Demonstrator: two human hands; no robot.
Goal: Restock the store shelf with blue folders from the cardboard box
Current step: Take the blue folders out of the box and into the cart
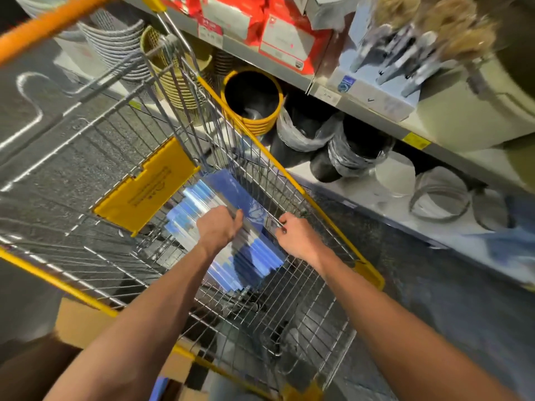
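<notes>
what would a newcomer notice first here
The left hand and right hand grip a stack of blue folders inside a wire shopping cart at centre. On the shelf beyond it, yellow buckets sit low and red boxes sit up top.

Cannot count the glossy blue plastic folders point(249, 250) in the wire cart point(289, 299) under glare and the left hand point(218, 227). Cannot see how that hand's fingers end behind the stack. Cannot read blurred print on the yellow plastic flap point(144, 186) or red cartons point(278, 33). See only a corner of the brown cardboard box point(78, 322) behind the cart rim.
</notes>
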